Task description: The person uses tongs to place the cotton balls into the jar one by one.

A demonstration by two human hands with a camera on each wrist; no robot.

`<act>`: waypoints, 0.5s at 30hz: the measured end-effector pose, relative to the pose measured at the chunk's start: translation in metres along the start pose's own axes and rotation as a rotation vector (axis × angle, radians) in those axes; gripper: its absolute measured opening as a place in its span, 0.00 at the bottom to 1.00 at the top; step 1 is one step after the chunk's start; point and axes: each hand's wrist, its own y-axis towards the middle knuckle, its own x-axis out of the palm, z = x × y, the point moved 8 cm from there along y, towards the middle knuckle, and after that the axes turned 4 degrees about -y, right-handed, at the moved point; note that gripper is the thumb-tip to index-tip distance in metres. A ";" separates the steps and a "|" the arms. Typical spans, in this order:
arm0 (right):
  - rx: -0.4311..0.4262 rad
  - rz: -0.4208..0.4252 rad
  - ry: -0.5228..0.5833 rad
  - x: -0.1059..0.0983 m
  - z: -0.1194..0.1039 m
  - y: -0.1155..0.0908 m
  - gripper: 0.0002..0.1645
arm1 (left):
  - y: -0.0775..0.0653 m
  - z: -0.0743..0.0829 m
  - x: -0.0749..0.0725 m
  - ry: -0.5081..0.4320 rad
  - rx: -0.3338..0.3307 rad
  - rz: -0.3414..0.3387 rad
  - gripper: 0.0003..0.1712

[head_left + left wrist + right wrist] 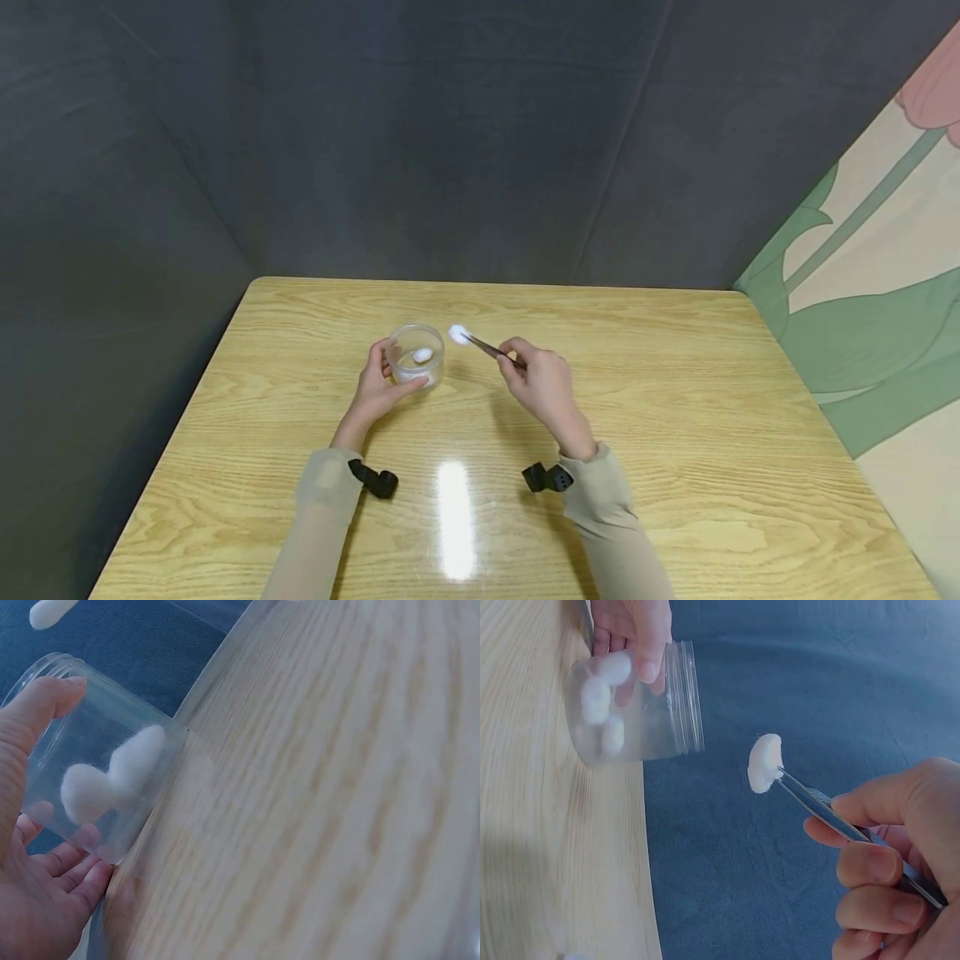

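My left hand (378,389) grips a clear plastic jar (660,712) around its side, thumb on one wall and fingers on the other. The jar is lidless, with a threaded mouth, and stands at the tabletop. Inside it lie several white cotton balls (596,700), bunched near the bottom. My right hand (542,385) pinches metal tweezers (829,816) between thumb and fingers. At their tips another cotton ball (765,763) is caught, held in the air to the right of the jar's mouth.
A light wood-grain table (712,433) lies under both hands. Dark cloth (450,150) hangs behind and to the left of it. On the right is a fabric with a flower print (885,333). Each wrist wears a small black camera (384,483).
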 end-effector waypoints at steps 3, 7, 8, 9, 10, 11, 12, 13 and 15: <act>-0.005 -0.002 0.000 0.001 -0.002 0.001 0.02 | 0.000 0.000 0.000 0.004 0.001 -0.001 0.48; -0.009 0.002 0.002 0.002 -0.005 0.003 0.03 | 0.000 0.001 0.001 0.004 0.002 -0.006 0.48; -0.009 0.004 0.004 0.002 -0.005 0.003 0.04 | 0.000 0.001 0.001 0.003 0.001 -0.007 0.48; -0.010 0.005 0.005 0.002 -0.006 0.003 0.04 | -0.001 0.001 0.001 0.002 -0.001 -0.009 0.48; -0.010 0.005 0.006 0.003 -0.006 0.003 0.04 | -0.001 0.001 0.001 0.001 -0.002 -0.009 0.48; -0.010 0.004 0.010 0.003 -0.007 0.004 0.04 | -0.001 0.001 0.001 0.000 -0.003 -0.009 0.48; -0.010 0.002 0.014 0.003 -0.007 0.004 0.04 | -0.001 0.001 0.001 -0.001 -0.004 -0.008 0.48; -0.009 0.001 0.016 0.004 -0.008 0.004 0.04 | -0.001 0.001 0.001 -0.001 -0.006 -0.008 0.48; -0.007 -0.006 0.020 0.005 -0.008 0.005 0.04 | -0.001 0.001 0.001 -0.003 -0.006 -0.008 0.48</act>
